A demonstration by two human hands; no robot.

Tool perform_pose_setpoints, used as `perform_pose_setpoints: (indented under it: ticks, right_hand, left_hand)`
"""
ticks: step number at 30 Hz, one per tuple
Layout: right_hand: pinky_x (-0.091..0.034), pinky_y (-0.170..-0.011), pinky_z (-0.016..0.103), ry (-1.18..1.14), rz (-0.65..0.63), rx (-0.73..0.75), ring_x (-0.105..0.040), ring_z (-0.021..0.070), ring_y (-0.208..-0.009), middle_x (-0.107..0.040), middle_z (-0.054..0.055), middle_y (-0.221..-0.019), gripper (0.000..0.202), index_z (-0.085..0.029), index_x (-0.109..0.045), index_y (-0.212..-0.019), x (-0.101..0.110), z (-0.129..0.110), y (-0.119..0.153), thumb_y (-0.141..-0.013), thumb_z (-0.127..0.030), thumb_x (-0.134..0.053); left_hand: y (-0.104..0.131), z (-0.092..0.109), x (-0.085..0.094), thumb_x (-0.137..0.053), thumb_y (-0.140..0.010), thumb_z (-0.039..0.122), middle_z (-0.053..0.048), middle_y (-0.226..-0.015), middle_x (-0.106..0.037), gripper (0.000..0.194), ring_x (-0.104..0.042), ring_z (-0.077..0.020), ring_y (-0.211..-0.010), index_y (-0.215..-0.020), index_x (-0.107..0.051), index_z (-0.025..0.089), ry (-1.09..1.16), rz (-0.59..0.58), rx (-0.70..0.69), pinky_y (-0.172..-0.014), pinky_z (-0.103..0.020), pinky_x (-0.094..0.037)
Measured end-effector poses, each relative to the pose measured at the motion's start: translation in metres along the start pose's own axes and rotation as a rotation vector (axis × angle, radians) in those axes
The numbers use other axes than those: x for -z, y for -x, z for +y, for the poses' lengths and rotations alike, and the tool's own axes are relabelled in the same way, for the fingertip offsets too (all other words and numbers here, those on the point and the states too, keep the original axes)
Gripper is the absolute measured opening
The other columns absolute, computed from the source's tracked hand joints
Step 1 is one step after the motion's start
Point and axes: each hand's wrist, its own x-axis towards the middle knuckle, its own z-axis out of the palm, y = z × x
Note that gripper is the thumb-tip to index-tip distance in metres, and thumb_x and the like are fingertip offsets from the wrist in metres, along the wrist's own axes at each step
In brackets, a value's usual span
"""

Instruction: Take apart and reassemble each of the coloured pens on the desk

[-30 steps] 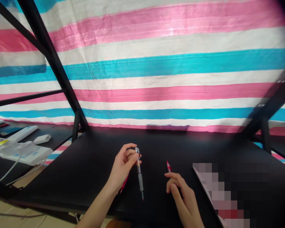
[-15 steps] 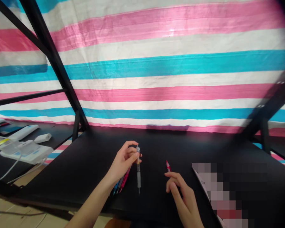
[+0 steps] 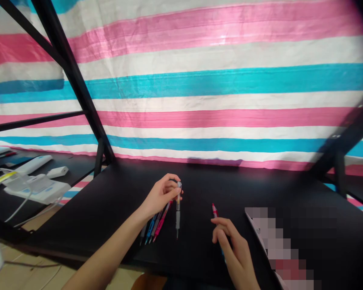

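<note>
My left hand (image 3: 167,191) is closed on the upper end of a clear pen with a grey grip (image 3: 178,219), which points tip down toward the front of the black table (image 3: 109,217). Just left of that pen, several pens lie side by side, among them a pink one (image 3: 161,225) and a blue one (image 3: 150,228). My right hand (image 3: 230,241) has its fingers curled round a pen with a red end (image 3: 214,210); a bit of blue shows below the fingers.
At the right lies a flat, pale-edged object (image 3: 260,237), mostly pixelated. White power strips (image 3: 39,189) and cables are on another table at the left. Black metal bars (image 3: 75,76) slant up in front of a striped sheet (image 3: 199,84).
My left hand has risen slightly and moved a little right with the grey-grip pen, and more of the pen row shows. My right hand has barely moved.
</note>
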Motion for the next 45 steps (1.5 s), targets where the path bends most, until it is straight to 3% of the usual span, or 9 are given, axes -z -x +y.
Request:
perform_pose_setpoints:
  ticks: [9,16,22,26,30,35,38,41,45]
  right_hand:
    - [-0.044,-0.065,0.027,-0.042,0.019,-0.051,-0.06,0.0164,-0.066,-0.061,-0.002,-0.07,0.025,-0.023,-0.065,-0.109,-0.002,0.004,0.001,-0.101,-0.04,-0.05]
    - [-0.042,-0.062,0.026,-0.075,0.02,-0.075,-0.057,0.0153,-0.063,-0.058,-0.002,-0.069,0.026,-0.022,-0.065,-0.108,0.0,0.004,0.002,-0.101,-0.042,-0.05]
    - [-0.038,-0.054,0.025,-0.136,0.073,-0.131,-0.05,0.0136,-0.057,-0.056,-0.002,-0.068,0.028,-0.021,-0.065,-0.103,0.002,0.003,0.001,-0.1,-0.046,-0.052]
    - [-0.041,-0.059,0.027,-0.216,0.274,-0.158,-0.054,0.0156,-0.062,-0.059,-0.002,-0.068,0.028,-0.021,-0.066,-0.103,0.004,0.008,0.0,-0.097,-0.046,-0.056]
    - [-0.043,-0.064,0.03,-0.308,0.429,-0.147,-0.057,0.0172,-0.063,-0.06,-0.002,-0.067,0.027,-0.02,-0.066,-0.104,0.007,0.015,-0.003,-0.094,-0.044,-0.06]
    - [-0.044,-0.067,0.031,-0.353,0.43,-0.16,-0.056,0.0173,-0.064,-0.06,-0.002,-0.07,0.023,-0.021,-0.065,-0.105,0.007,0.019,-0.002,-0.095,-0.041,-0.059]
    - [-0.045,-0.069,0.03,-0.337,0.394,-0.174,-0.058,0.0176,-0.068,-0.06,-0.001,-0.073,0.023,-0.021,-0.064,-0.106,0.007,0.018,-0.002,-0.096,-0.04,-0.059]
    - [-0.047,-0.073,0.031,-0.269,0.338,-0.18,-0.061,0.0195,-0.075,-0.064,0.001,-0.078,0.025,-0.02,-0.064,-0.105,0.007,0.015,-0.005,-0.095,-0.043,-0.059]
    - [-0.049,-0.079,0.032,-0.083,0.188,-0.13,-0.065,0.0222,-0.085,-0.069,0.004,-0.088,0.028,-0.021,-0.067,-0.098,0.001,0.007,-0.008,-0.098,-0.046,-0.053]
  left_hand:
    - [-0.007,-0.02,0.012,-0.066,-0.082,0.03,-0.002,-0.09,-0.064,0.029,-0.069,-0.0163,-0.066,-0.109,-0.06,0.019,-0.337,-0.094,0.01,-0.062,-0.029,-0.054]
    - [-0.005,-0.021,0.017,-0.065,-0.08,0.02,-0.001,-0.082,-0.069,0.026,-0.065,-0.0208,-0.08,-0.106,-0.066,0.021,-0.746,-0.126,-0.047,-0.08,-0.035,-0.051]
    - [0.002,-0.019,0.016,-0.064,-0.083,0.013,-0.008,-0.11,-0.07,0.026,-0.061,-0.0266,-0.106,-0.108,-0.068,0.019,-1.054,-0.137,-0.088,-0.098,-0.041,-0.044]
    - [0.008,-0.018,0.003,-0.061,-0.086,0.009,-0.01,-0.117,-0.068,0.03,-0.058,-0.0293,-0.111,-0.114,-0.067,0.019,-1.207,-0.12,-0.086,-0.095,-0.043,-0.046]
    - [0.016,-0.014,-0.025,-0.055,-0.092,0.007,-0.012,-0.117,-0.067,0.03,-0.057,-0.0319,-0.111,-0.117,-0.067,0.018,-1.3,-0.121,-0.125,-0.091,-0.047,-0.046]
    - [0.028,-0.023,-0.077,-0.05,-0.099,0.013,-0.009,-0.146,-0.055,0.047,-0.053,-0.0309,-0.126,-0.141,-0.051,0.035,-1.314,-0.327,-0.409,-0.093,-0.046,-0.048]
    - [0.03,-0.04,-0.099,-0.053,-0.099,0.02,-0.012,-0.149,-0.052,0.027,-0.048,-0.034,-0.134,-0.123,-0.064,0.028,-1.31,-0.336,-0.561,-0.097,-0.049,-0.047]
    - [0.029,-0.05,-0.102,-0.054,-0.098,0.018,-0.011,-0.127,-0.066,0.015,-0.054,-0.0304,-0.127,-0.103,-0.067,0.022,-1.307,-0.278,-0.619,-0.103,-0.051,-0.043]
    - [0.036,-0.041,-0.084,-0.054,-0.095,0.01,-0.003,-0.092,-0.067,0.018,-0.063,-0.0222,-0.093,-0.105,-0.065,0.021,-1.301,-0.222,-0.606,-0.102,-0.047,-0.043]
